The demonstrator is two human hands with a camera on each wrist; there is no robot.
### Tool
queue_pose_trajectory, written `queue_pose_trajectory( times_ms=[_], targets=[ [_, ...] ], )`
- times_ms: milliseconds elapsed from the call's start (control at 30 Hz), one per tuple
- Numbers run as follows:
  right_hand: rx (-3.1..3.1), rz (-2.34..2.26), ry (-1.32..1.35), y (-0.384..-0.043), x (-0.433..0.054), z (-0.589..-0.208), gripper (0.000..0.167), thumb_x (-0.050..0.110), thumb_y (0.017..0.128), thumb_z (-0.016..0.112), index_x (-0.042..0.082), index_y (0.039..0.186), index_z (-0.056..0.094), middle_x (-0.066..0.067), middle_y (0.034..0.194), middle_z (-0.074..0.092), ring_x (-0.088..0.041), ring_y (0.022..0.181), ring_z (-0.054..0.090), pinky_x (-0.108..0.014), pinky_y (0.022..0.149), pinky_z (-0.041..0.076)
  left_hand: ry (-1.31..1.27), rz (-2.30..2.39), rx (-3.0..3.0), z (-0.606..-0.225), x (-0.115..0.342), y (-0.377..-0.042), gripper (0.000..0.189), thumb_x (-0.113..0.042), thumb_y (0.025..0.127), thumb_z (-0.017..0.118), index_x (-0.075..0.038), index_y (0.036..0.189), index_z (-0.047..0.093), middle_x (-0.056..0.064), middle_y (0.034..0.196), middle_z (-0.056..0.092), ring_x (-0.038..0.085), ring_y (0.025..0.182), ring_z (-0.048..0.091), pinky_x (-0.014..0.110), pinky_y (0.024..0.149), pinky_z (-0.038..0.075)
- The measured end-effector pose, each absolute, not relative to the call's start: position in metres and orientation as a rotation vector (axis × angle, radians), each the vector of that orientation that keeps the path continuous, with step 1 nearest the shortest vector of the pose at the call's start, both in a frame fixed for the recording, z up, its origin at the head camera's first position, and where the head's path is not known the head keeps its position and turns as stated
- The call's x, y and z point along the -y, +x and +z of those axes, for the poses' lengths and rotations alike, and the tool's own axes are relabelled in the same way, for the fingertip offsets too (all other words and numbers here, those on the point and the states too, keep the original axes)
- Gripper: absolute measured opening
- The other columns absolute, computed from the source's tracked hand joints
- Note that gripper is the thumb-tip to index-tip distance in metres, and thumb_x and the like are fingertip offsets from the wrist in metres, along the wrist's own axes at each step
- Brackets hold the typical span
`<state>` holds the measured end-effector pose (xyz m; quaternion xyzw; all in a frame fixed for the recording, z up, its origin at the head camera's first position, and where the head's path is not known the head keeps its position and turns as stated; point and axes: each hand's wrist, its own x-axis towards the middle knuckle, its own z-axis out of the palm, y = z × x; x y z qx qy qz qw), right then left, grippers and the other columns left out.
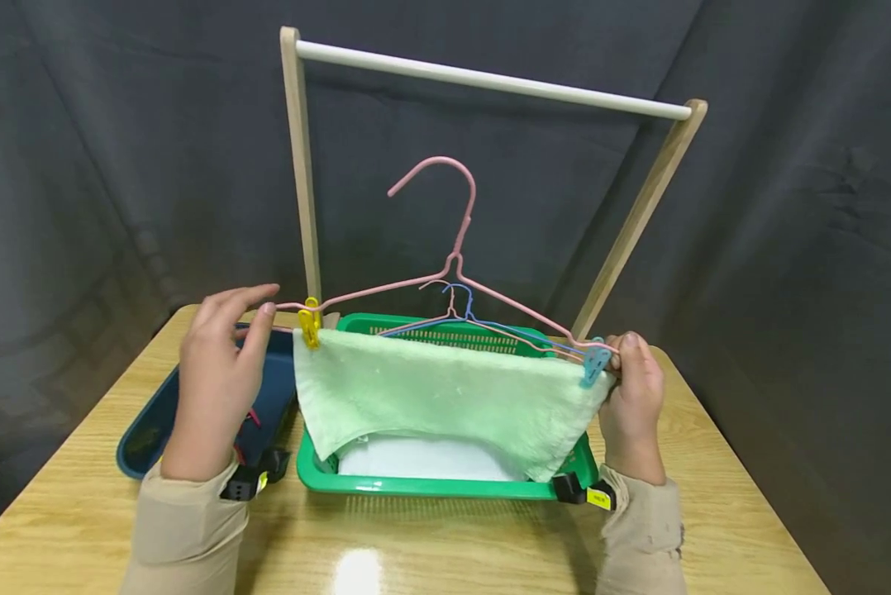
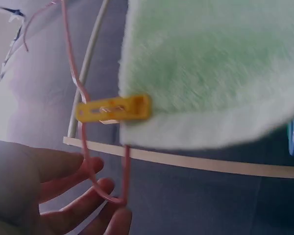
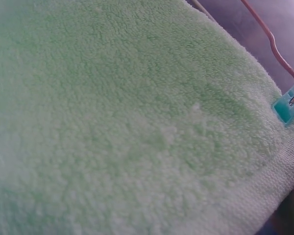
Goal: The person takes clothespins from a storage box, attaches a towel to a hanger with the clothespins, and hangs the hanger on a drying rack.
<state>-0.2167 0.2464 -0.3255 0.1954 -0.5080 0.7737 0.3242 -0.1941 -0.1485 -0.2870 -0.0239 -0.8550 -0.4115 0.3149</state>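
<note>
A pink hanger (image 1: 374, 290) is held up above the green basket, its hook upward. From its lower bar hangs a light green towel (image 1: 453, 392), fastened by a yellow clothespin (image 2: 115, 108) at the left and a light blue clothespin (image 1: 596, 362) at the right. My left hand (image 1: 218, 364) loosely grips the hanger's left end, thumb and fingers around the wire loop. At the other end, my right hand (image 1: 635, 397) pinches the hanger beside the blue clothespin. In the right wrist view the towel hides most of that hand.
The green basket (image 1: 431, 487) holds white cloth, with a blue hanger (image 1: 469, 306) and another pink hanger behind the towel. Left of it sits a dark blue tray (image 1: 144, 434) with small red items. A wooden rack with a white rod (image 1: 490, 80) rises at the back.
</note>
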Motion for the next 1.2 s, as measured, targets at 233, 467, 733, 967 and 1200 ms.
queue_pose_trajectory(
  times_ms=[233, 467, 733, 967, 1200],
  targets=[
    [1.387, 2.034, 0.504, -0.214, -0.249, -0.325, 0.039, 0.012, 0.108, 0.045, 0.005, 0.070, 0.040, 0.000, 0.067, 0.039, -0.011, 0.062, 0.038, -0.020, 0.056, 0.031, -0.117, -1.089, 2.355, -0.291, 0.155, -0.199, 0.030, -0.021, 0.106, 0.055, -0.007, 0.128, 0.070, 0.017, 0.114, 0.065, 0.031, 0.093, 0.064, 0.016, 0.070, 0.045],
    [1.578, 1.989, 0.464, -0.213, -0.253, -0.326, 0.037, 0.014, 0.109, 0.042, 0.004, 0.074, 0.042, 0.001, 0.070, 0.041, -0.012, 0.065, 0.041, -0.021, 0.057, 0.033, -0.078, -1.048, 2.366, -0.297, 0.158, -0.202, 0.025, -0.015, 0.103, 0.060, -0.004, 0.121, 0.073, 0.017, 0.112, 0.068, 0.029, 0.091, 0.061, 0.008, 0.066, 0.038],
    [1.786, 1.727, 0.305, -0.210, -0.262, -0.323, 0.034, 0.013, 0.109, 0.043, -0.002, 0.078, 0.050, 0.002, 0.073, 0.048, -0.012, 0.069, 0.044, -0.020, 0.062, 0.037, -0.051, -0.989, 2.332, -0.299, 0.152, -0.210, 0.022, -0.007, 0.099, 0.064, -0.002, 0.119, 0.074, 0.020, 0.107, 0.074, 0.033, 0.089, 0.071, 0.033, 0.073, 0.058],
    [2.170, 1.441, 0.169, -0.204, -0.273, -0.314, 0.038, 0.018, 0.111, 0.035, -0.012, 0.096, 0.053, 0.001, 0.081, 0.053, -0.009, 0.074, 0.051, -0.016, 0.069, 0.046, -0.095, -0.892, 2.261, -0.305, 0.150, -0.213, 0.018, -0.006, 0.097, 0.067, -0.003, 0.112, 0.076, 0.021, 0.097, 0.075, 0.035, 0.077, 0.070, 0.018, 0.062, 0.043],
    [2.303, 1.045, -0.011, -0.186, -0.267, -0.302, 0.031, 0.022, 0.109, 0.047, -0.004, 0.123, 0.058, -0.016, 0.114, 0.056, -0.012, 0.101, 0.049, -0.029, 0.089, 0.040, -0.111, -0.852, 2.266, -0.307, 0.144, -0.213, 0.018, -0.008, 0.098, 0.067, -0.004, 0.113, 0.076, 0.022, 0.094, 0.075, 0.035, 0.073, 0.068, 0.043, 0.060, 0.051]
  ],
)
